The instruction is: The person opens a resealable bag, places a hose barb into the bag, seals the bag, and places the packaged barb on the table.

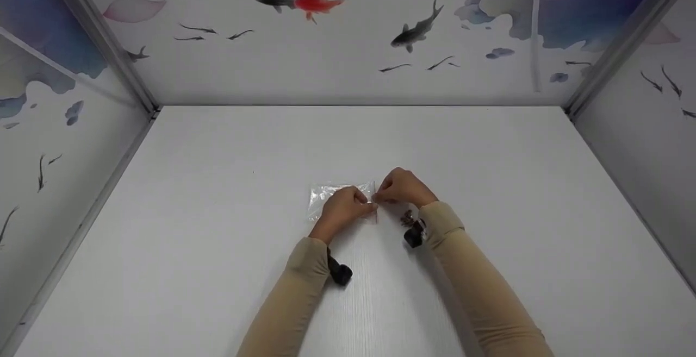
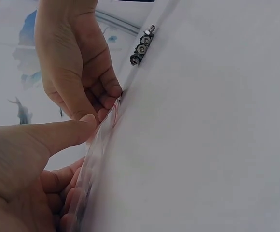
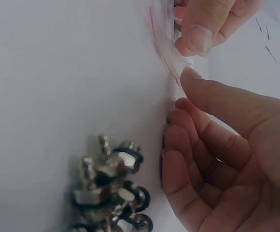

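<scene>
Left hand (image 1: pixel 343 206) and right hand (image 1: pixel 403 187) each pinch the red-lined end of a clear zip-lock bag (image 1: pixel 319 198) at the surface (image 1: pixel 217 183), near clustered metal fittings (image 1: pixel 407 218), where even tension close to the line should spare the film.

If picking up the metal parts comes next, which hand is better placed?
Probably the right hand: the metal parts lie near its wrist; the left hand is farther away. Both hold the plastic bag.
</scene>
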{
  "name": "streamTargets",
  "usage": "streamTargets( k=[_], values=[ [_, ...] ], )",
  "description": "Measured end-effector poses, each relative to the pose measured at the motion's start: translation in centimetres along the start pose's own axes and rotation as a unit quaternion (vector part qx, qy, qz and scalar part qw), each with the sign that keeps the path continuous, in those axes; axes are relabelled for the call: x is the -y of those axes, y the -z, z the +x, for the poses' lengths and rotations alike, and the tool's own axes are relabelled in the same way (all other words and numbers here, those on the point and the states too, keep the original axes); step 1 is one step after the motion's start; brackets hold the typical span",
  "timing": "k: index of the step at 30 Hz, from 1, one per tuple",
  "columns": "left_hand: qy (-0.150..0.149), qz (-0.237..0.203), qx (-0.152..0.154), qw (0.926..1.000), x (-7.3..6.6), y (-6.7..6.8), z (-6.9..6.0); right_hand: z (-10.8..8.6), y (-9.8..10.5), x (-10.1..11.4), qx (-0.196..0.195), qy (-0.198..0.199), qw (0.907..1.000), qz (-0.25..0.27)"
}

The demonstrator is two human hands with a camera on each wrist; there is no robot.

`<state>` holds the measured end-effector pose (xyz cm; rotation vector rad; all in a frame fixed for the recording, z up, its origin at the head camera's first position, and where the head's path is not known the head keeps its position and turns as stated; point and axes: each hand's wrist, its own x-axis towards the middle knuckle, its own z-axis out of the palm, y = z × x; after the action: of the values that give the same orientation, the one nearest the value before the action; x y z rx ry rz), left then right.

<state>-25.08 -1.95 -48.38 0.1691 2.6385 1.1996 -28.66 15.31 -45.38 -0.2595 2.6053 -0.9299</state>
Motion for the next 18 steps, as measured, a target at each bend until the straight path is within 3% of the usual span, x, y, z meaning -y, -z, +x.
streamTargets(
  k=[18],
  values=[
    [-0.016, 0.059, -0.060, 0.9963, -0.31, -0.91, 0.09, 0.58, 0.01, -0.07, 0.005, 0.015, 0.9998, -0.010]
  ],
)
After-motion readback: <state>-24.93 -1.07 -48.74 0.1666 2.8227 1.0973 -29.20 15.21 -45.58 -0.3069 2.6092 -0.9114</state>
